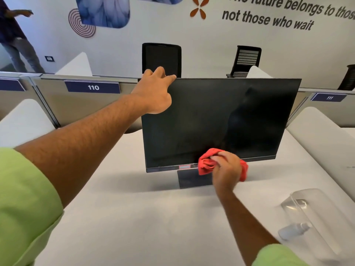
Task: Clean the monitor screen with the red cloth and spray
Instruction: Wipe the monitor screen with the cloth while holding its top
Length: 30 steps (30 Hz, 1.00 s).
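Monitor (221, 120) stands upright mid-worktop (134, 217), screen dark and off, facing the camera, on a dark stand w/ a flat base. Left hand (155, 93) reaches out to the top-left corner of the monitor: fingers curled over the top edge, thumb side on the front, so it's clasped on that corner. Left arm stretched long across the frame, green sleeve (25, 204) at the near end.

Right hand (226, 167) is at the bottom edge of the screen, approx. centre, closed round the red cloth (206, 164). Cloth is bunched up, pressed against the lower bezel and the lowest strip of the screen; part of it sticks out left of the hand, another bit shows behind on the right.

Spray bottle (294, 230) lies on its side at the near right of the worktop, well apart from the monitor, small and pale w/ a clear cap. It looks to be inside or under a clear plastic cover (311, 200), though the blur there makes that hard to settle.

Behind the monitor: grey partition w/ label 110 (93, 87), two black chairs, a white wall w/ lettering.
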{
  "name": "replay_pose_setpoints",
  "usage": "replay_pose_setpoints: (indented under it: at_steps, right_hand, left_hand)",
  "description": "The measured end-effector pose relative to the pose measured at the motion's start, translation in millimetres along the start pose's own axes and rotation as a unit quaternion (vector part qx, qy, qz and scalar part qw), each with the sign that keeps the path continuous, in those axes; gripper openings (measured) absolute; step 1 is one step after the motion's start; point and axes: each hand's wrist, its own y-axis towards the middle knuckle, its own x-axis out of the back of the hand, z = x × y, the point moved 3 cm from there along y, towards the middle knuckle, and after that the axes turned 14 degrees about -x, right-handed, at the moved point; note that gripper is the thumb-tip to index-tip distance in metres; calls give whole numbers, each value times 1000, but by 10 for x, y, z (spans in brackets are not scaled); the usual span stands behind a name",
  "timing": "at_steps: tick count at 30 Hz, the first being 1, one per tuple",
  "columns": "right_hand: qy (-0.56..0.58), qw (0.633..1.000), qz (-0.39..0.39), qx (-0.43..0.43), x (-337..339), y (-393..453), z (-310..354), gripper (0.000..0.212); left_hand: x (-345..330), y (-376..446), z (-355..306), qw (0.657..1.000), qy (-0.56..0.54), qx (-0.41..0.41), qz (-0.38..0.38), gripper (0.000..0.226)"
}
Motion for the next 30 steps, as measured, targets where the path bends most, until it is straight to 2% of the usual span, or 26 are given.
replay_pose_setpoints:
  at_steps: [4,7,10,14,17,20,23,25,30]
  right_hand:
    - [46,993,111,18,-374,-607,755,15]
    - [27,982,150,111,-602,-974,1156,15]
    - [-14,962,183,203,-758,-1238,1283,7]
    - [-20,936,179,304,-685,-1050,1022,22]
    - [-49,948,161,269,-421,-621,486,25]
    - [-77,971,126,186,-58,-214,-184,33]
    - [-104,985,96,96,120,6,-482,25]
    - [-91,988,96,84,48,-84,-338,25]
    - [-22,973,163,162,-370,-706,633,9]
  left_hand:
    - [-7,8,-11,1000,6,3,4,66]
    - [0,-9,-1,1000,1,9,6,67]
    - [3,-30,3,1000,-1,10,7,67]
    - [14,-45,25,1000,-12,9,6,66]
    - [16,-35,34,1000,-22,2,-1,65]
    - [10,-21,53,1000,-27,5,-3,65]
    - [4,-19,55,1000,-26,5,-3,65]
    - [-5,-9,19,1000,-22,4,-5,65]
    - [-20,-17,13,1000,-12,8,-8,65]
